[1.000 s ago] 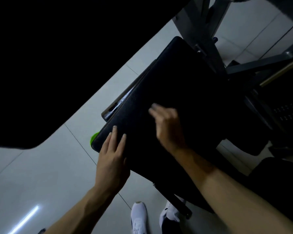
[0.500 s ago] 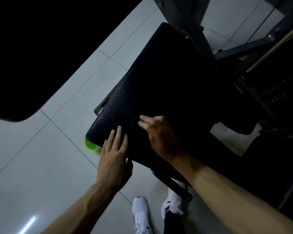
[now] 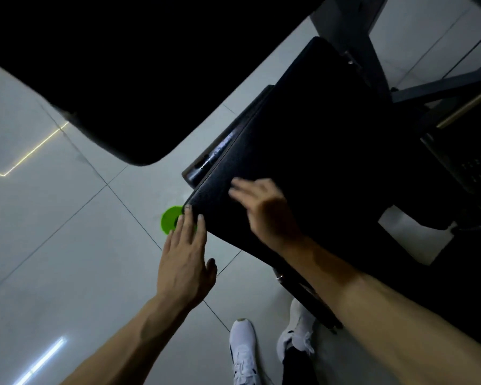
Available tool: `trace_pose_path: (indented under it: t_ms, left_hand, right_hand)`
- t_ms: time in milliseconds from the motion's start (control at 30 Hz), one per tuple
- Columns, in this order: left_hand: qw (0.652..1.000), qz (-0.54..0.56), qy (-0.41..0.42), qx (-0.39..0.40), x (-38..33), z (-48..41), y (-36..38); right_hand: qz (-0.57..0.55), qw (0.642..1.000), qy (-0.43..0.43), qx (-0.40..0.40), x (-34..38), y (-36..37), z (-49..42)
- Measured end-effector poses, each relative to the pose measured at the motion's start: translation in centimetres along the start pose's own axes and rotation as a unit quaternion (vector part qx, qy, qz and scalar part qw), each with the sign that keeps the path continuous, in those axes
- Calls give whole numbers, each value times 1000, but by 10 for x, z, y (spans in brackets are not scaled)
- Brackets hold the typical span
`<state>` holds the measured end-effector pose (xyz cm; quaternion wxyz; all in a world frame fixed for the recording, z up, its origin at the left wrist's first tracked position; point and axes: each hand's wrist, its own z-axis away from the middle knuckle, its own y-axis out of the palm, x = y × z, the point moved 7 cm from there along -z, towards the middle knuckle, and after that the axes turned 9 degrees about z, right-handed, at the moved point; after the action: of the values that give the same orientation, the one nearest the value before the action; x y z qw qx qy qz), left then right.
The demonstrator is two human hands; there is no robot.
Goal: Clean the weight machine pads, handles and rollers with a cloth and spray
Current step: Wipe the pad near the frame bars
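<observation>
The black seat pad [image 3: 317, 151] of the weight machine slants across the middle of the head view. My right hand [image 3: 264, 209] lies flat on the pad's near left part, fingers stretched out and blurred by motion. Against the black pad I cannot make out a cloth under it. My left hand [image 3: 185, 262] is flat with fingers together, its fingertips touching the pad's near left corner and nothing in it. A bright green round object [image 3: 170, 219] sits on the floor just beyond those fingertips, partly hidden by them.
A large black padded part [image 3: 150, 65] hangs over the upper left. The dark metal frame [image 3: 428, 90] and a weight stack [image 3: 478, 165] stand at the right. Below is pale tiled floor [image 3: 53, 245], with my white shoes [image 3: 243, 354] at the bottom.
My right hand has slid down and left across the pad toward its near corner. My left hand has moved off the pad surface to its corner. More of the green object shows.
</observation>
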<state>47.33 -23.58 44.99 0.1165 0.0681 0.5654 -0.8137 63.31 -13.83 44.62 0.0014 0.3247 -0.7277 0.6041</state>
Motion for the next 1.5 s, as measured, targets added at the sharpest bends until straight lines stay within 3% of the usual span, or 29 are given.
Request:
trace_pose_path:
  t_ms: [67, 133, 200, 300, 367, 467, 567, 600, 733, 800, 867, 933, 1000, 1067, 1133, 1267, 1333, 1367, 1433, 1500]
  left_hand:
    - [1000, 22, 14, 1, 0, -2, -1]
    - [995, 100, 6, -27, 2, -1, -7]
    - [976, 196, -43, -83, 12, 3, -16]
    - [961, 233, -99, -116, 26, 11, -21]
    - [962, 231, -98, -104, 32, 15, -19]
    - [965, 230, -76, -96, 37, 18, -21]
    - [967, 228, -64, -93, 35, 18, -20]
    - [968, 227, -55, -93, 33, 19, -19]
    - [970, 221, -7, -98, 19, 19, -14]
    - [974, 207, 20, -91, 11, 17, -10]
    - [982, 166, 63, -70, -3, 14, 0]
    - [988, 111, 91, -52, -14, 12, 12]
    - [992, 71, 98, -45, -25, 13, 22]
    - [992, 42, 114, -45, -34, 14, 30]
    - [989, 34, 134, -46, -46, 15, 38]
    - [988, 50, 144, -41, -67, 9, 43]
    - [985, 41, 165, -21, -82, 7, 46]
    - [984, 31, 176, -10, -88, 5, 49]
    - [980, 10, 198, 10, -100, 5, 60]
    - [979, -1, 204, 20, -107, 6, 70]
  right_hand:
    - [-8, 988, 134, -71, -25, -7, -29]
    - [-28, 977, 188, -100, -10, 0, -46]
    - [-52, 990, 103, -85, 42, 10, -46]
    - [-53, 997, -57, -5, 96, 25, -5]
    - [-43, 997, -60, 12, 83, 26, 18]
    - [-8, 996, 79, -38, 26, 12, 27]
    - [-2, 948, 303, -93, -28, -5, 12]
    - [-23, 941, 324, -97, -27, -5, 6]
    - [-6, 991, 121, -63, 43, 22, 30]
    - [10, 999, 38, -34, 54, 31, 70]
    - [42, 999, 23, -18, 29, 28, 106]
    - [45, 986, 156, -45, -24, 11, 130]
    - [-7, 930, 356, -89, -87, -9, 146]
    - [-54, 880, 452, -132, -119, -19, 136]
    - [-63, 892, 428, -130, -111, -16, 115]
    - [-2, 971, 232, -54, -35, 9, 133]
    - [28, 988, 153, -15, -28, 8, 160]
    - [30, 986, 162, -15, -43, 4, 170]
    - [-14, 951, 304, -44, -94, -10, 193]
    - [-71, 866, 485, -98, -140, -20, 217]
